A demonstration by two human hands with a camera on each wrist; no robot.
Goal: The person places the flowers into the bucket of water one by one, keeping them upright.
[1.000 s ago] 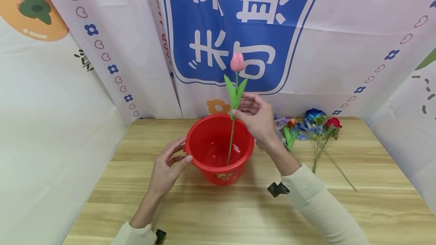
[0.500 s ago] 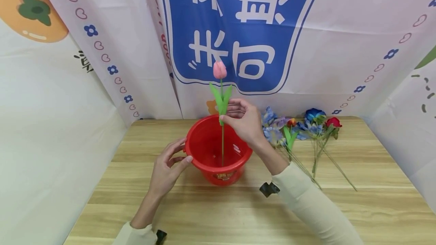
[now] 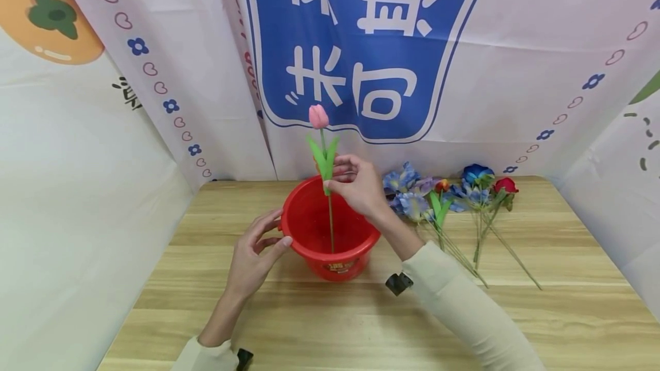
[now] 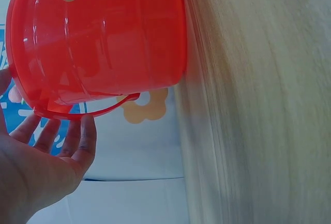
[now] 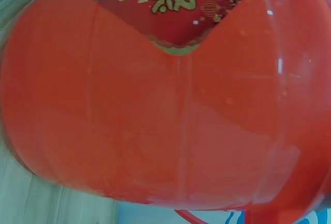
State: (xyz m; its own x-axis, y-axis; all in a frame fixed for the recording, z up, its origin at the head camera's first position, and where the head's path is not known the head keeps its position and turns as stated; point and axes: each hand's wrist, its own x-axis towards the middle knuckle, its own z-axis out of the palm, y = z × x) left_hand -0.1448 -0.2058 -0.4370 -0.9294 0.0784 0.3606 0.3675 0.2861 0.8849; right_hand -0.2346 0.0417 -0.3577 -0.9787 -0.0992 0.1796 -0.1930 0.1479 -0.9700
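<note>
A red plastic bucket (image 3: 330, 248) stands upright on the wooden table. My right hand (image 3: 358, 185) pinches a pink tulip (image 3: 318, 117) between thumb and fingers, just under its green leaves. The tulip's stem (image 3: 331, 222) reaches down into the bucket, its lower end inside. On the left side, my left hand (image 3: 255, 259) holds the bucket's rim, thumb toward the front and fingers behind. The left wrist view has those fingers (image 4: 85, 136) against the rim and the red handle (image 4: 111, 107). Only the labelled bucket wall (image 5: 155, 105) fills most of the right wrist view.
Right of the bucket lie several artificial flowers: blue-violet blooms (image 3: 412, 205), an orange tulip (image 3: 442, 186), a blue rose (image 3: 476, 174) and a red rose (image 3: 505, 186). Their stems point toward the front. A printed cloth (image 3: 490, 102) hangs behind the table (image 3: 206, 233).
My right hand has carried the pink tulip leftward and a little lower over the bucket, uncovering more blue-violet flowers. The left hand has stayed at the rim.
</note>
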